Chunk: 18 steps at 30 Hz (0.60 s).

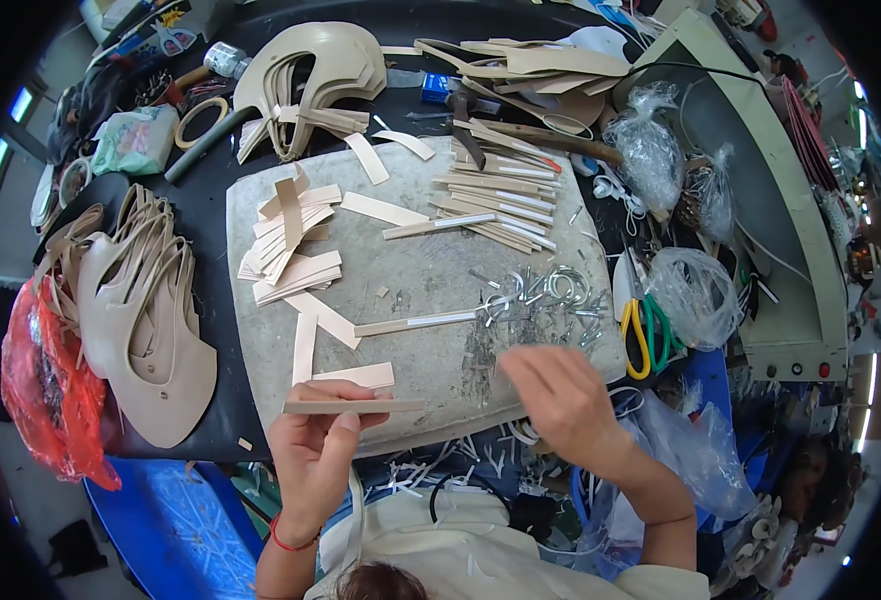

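My left hand [315, 450] pinches a narrow beige leather strip [390, 407] between thumb and fingers, level above the board's front edge. Over the board's front right, my right hand [565, 405] is bent at the fingers and smeared by motion; whether it holds anything does not show. Behind the left hand lie flat pale strips [365, 375]. One strip with a white band [415, 323] lies across the middle of the worn grey board [410, 275]. Small silvery metal pieces and rings [560, 290] are scattered beyond the right hand.
Stacked strips [300, 275] sit left; banded strips [500, 205] lie back right. A hammer [467, 130] rests behind them. Scissors with yellow and green handles [640, 330] lie right. Cut shoe uppers [145, 320], a red plastic bag [50, 380] and a grey-green machine housing [760, 200] flank the board.
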Available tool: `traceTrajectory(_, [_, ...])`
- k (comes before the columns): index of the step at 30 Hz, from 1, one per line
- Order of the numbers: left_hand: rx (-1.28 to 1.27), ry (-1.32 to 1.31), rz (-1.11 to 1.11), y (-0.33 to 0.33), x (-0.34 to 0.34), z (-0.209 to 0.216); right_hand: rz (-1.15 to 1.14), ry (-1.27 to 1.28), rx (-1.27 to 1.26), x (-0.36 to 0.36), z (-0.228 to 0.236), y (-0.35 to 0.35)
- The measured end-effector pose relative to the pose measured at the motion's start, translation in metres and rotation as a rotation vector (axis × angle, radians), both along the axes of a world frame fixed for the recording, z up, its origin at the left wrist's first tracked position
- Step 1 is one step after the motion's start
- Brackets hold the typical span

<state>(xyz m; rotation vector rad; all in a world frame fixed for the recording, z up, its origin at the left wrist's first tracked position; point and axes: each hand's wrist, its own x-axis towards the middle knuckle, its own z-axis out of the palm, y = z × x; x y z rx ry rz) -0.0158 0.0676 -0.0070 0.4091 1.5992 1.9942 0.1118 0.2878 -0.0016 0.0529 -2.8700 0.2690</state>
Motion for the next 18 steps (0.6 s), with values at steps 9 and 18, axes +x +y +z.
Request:
traceTrajectory(9, [0.009, -0.043, -0.039, 0.000, 0.006, -0.005, -0.047, 0.033, 0.332, -0.025, -0.022, 0.021])
traceTrajectory(18, [0.034, -0.253, -0.061, -0.005, -0.003, -0.015, -0.338, -0.160, -0.991, -0.020, -0.003, -0.017])
